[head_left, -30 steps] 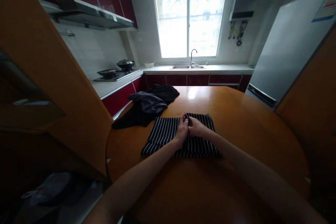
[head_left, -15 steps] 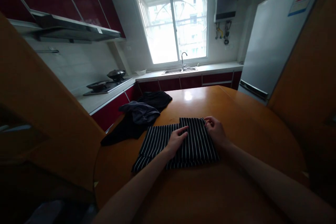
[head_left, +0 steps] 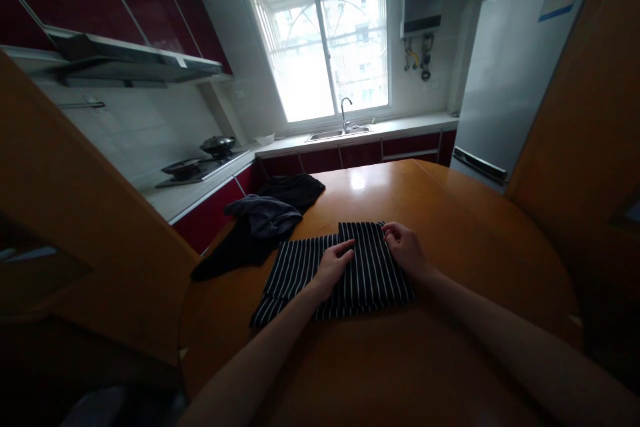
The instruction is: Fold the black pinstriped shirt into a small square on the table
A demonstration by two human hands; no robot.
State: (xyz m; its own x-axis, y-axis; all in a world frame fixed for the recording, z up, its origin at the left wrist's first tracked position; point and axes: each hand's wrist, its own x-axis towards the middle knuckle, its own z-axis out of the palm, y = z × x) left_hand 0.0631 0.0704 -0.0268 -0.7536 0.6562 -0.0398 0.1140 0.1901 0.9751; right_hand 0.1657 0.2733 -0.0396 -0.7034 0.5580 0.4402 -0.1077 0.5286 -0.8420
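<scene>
A black garment with thin white stripes (head_left: 300,267) lies folded on the round wooden table (head_left: 380,373). Its right-hand part is a raised layer folded over, standing a little higher at the far edge. My left hand (head_left: 333,267) rests on the middle of the fabric with fingers stretched toward the right. At the garment's upper right edge is my right hand (head_left: 404,248), its fingers loosely bent and a little apart, touching the cloth. Nothing shows gripped in either hand. What kind of garment it is cannot be made out.
Dark clothes (head_left: 295,190) and a grey garment (head_left: 267,215) lie heaped at the table's left far edge. Beyond stand a counter with a sink (head_left: 325,135), a stove with a wok (head_left: 217,145), and a fridge (head_left: 510,73) at the right.
My right hand has shifted slightly left, onto the striped garment's edge. My left hand stays on the cloth. The whole view has turned slightly.
</scene>
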